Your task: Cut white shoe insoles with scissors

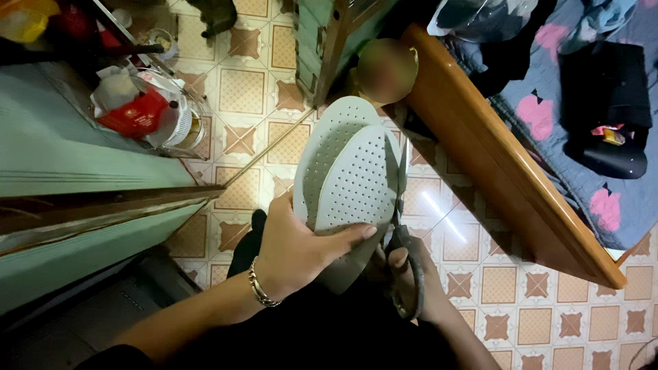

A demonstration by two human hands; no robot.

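Observation:
My left hand (298, 247) grips two grey perforated shoe insoles (346, 171) stacked one on the other, thumb pressed across their lower part, toe ends pointing away from me. A metal bracelet (259, 282) circles that wrist. My right hand (418, 274) sits just right of the insoles with its fingers through the dark handles of a pair of scissors (403, 233). The blades run up along the right edge of the front insole. Most of the right hand is hidden behind the insoles and handles.
A wooden bed frame (507, 171) runs diagonally at right, with a blue patterned blanket and black clothes on the bed. A green cabinet (68, 164) stands at left, beside a cluttered rack with a red bag (133, 113). Patterned tile floor (548, 301) lies below.

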